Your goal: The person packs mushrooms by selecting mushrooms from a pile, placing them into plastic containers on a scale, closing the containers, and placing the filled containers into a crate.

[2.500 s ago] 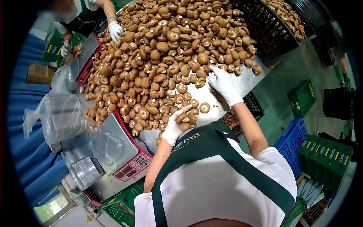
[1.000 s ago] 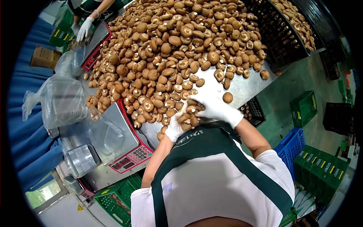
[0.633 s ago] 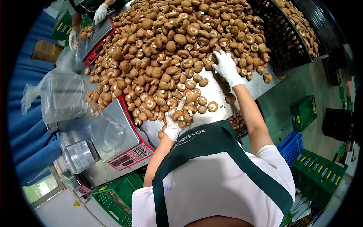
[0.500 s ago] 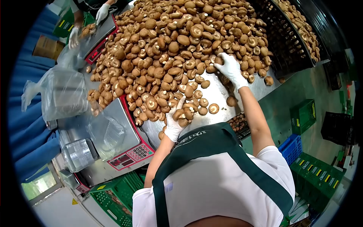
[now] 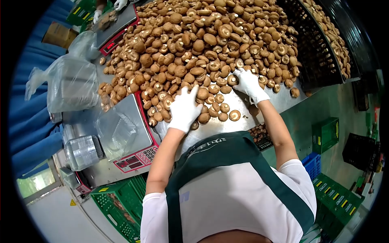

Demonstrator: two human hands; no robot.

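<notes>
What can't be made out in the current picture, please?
- Head view: anything under the left hand, hidden by its back.
- Head view: whether the right hand has a closed grip, its palm being hidden.
- Head view: most of the co-worker, cut off by the top edge.
- Head view: the near scale's display, too small to read.
</notes>
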